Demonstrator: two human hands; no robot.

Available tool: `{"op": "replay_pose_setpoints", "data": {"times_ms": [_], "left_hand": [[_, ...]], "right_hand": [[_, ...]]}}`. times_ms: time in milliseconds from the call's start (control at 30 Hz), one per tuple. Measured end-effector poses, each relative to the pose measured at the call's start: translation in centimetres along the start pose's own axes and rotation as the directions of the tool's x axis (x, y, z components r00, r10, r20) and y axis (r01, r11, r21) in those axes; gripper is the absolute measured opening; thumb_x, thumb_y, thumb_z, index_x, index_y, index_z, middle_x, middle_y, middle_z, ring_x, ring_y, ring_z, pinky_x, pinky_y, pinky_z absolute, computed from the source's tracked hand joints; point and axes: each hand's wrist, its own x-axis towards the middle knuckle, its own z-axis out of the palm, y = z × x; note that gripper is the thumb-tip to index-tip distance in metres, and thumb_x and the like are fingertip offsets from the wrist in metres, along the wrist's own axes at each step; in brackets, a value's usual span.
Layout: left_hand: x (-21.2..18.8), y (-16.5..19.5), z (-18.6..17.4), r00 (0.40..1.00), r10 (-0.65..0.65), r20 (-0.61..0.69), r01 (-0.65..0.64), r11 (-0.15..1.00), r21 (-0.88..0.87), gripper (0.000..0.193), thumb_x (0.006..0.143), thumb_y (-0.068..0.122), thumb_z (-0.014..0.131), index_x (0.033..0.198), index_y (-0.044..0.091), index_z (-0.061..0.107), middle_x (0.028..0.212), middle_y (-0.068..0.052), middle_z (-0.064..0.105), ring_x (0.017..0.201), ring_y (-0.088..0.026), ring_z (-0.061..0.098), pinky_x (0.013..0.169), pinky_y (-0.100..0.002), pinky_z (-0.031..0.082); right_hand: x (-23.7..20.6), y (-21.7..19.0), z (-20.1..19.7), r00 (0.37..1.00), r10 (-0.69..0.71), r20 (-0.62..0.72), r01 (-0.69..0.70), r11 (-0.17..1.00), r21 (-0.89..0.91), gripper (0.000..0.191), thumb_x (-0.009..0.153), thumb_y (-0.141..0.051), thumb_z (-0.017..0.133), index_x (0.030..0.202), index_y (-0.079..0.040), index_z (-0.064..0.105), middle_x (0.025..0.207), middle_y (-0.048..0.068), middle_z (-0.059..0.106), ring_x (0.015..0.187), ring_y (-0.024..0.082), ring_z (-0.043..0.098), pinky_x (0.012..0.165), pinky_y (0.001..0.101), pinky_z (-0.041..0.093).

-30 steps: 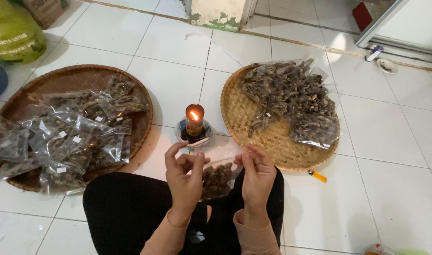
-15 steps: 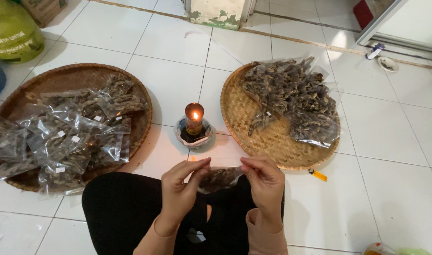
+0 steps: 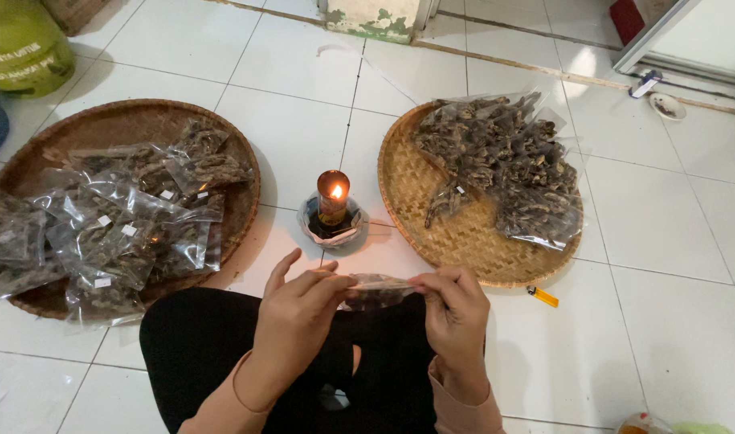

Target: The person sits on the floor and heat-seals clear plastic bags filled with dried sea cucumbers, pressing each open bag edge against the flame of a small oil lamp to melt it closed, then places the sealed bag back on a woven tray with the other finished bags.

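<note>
1. The left hand [image 3: 299, 309] pinches the left end of a small clear plastic packet of dark dried pieces [image 3: 375, 291], thumb and forefinger closed on its top edge while the other fingers stand loosely spread above it.
2. The right hand [image 3: 456, 309] grips the packet's right end, its fingers curled shut around the edge.
3. The packet stretches straight between the two hands, held flat and level above the person's lap in black trousers [image 3: 199, 345].
4. Just beyond the hands, on the white tiled floor [image 3: 303, 120], a short brown candle with a lit flame [image 3: 333, 197] stands in a small round dish [image 3: 329, 229].
5. Further out past the left hand lies a dark round woven tray [image 3: 126, 120], heaped with filled clear plastic packets [image 3: 114, 233] of the same dark contents.
6. Beyond the right hand sits a lighter round woven bamboo tray [image 3: 456, 241], which carries a large clear bag of loose dark dried pieces [image 3: 504, 161].
7. A small orange lighter [image 3: 543, 296] lies on the floor just to the right of the right hand, near the bamboo tray's rim.
8. A green gas cylinder [image 3: 18, 48] stands far off beyond the left hand, at the corner.
</note>
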Motion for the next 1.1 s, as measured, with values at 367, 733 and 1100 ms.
{"op": "replay_pose_setpoints", "data": {"times_ms": [367,733,1100], "left_hand": [[0.5,1.0,-0.3,0.984,-0.099,0.148,0.119,0.983,-0.139,0.038,0.083,0.012,0.077,0.120,0.005,0.072,0.091,-0.009,0.077,0.083,-0.025,0.073,0.109,-0.061,0.033],[0.6,0.8,1.5,0.989,0.120,0.091,-0.123,0.992,0.021,0.023,0.082,0.009,0.072,0.105,0.008,0.072,0.085,-0.004,0.073,0.079,-0.020,0.072,0.110,-0.051,0.042],[1.0,1.6,1.3,0.985,0.169,0.042,-0.173,0.976,0.132,0.018,0.086,0.009,0.068,0.104,0.007,0.069,0.087,-0.002,0.070,0.077,-0.018,0.070,0.103,-0.045,0.045]], "right_hand": [[0.7,-1.3,1.1,1.000,-0.029,0.011,0.029,0.999,0.018,0.019,0.090,0.016,0.060,0.095,0.001,0.071,0.086,0.008,0.068,0.076,0.014,0.066,0.070,0.0232,0.051],[1.2,-2.1,1.3,0.998,-0.035,0.051,0.037,0.999,-0.038,0.010,0.088,0.009,0.068,0.092,0.000,0.070,0.082,0.009,0.069,0.071,0.018,0.067,0.066,0.0262,0.052],[3.9,-4.1,0.0,0.905,-0.295,0.305,0.347,0.929,-0.131,0.024,0.074,0.002,0.076,0.097,-0.003,0.075,0.088,0.008,0.069,0.083,0.027,0.067,0.073,0.0363,0.050]]}}
